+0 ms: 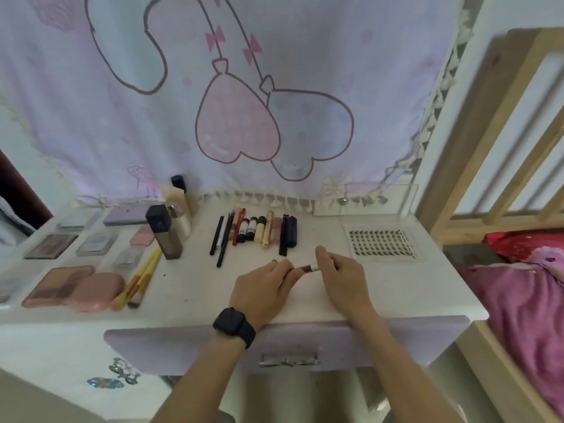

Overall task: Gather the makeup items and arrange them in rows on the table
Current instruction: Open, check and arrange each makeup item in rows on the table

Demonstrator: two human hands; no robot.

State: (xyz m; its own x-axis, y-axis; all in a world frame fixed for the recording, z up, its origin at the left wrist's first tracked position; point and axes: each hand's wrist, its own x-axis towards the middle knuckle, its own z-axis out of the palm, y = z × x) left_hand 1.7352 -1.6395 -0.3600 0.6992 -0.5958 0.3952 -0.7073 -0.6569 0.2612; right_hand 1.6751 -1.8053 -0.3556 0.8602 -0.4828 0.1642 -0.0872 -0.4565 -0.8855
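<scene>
A small reddish-brown lip tube [306,268] with a pale end is held just above the white table [396,294]. My left hand [264,288] pinches its left end and my right hand [341,274] pinches its right end. Behind the hands lies a row of pencils, small tubes and a dark blue stick [253,233]. On the left, several palettes and compacts [73,257] lie in rows. Two yellow-handled brushes [142,277] lie beside a pink case [97,290].
Tall bottles with dark caps [164,232] stand left of the pencil row. A clear tray of false lashes [381,244] lies at the back right. A printed curtain hangs behind the table. Pink bedding [525,297] and a wooden bed frame are on the right.
</scene>
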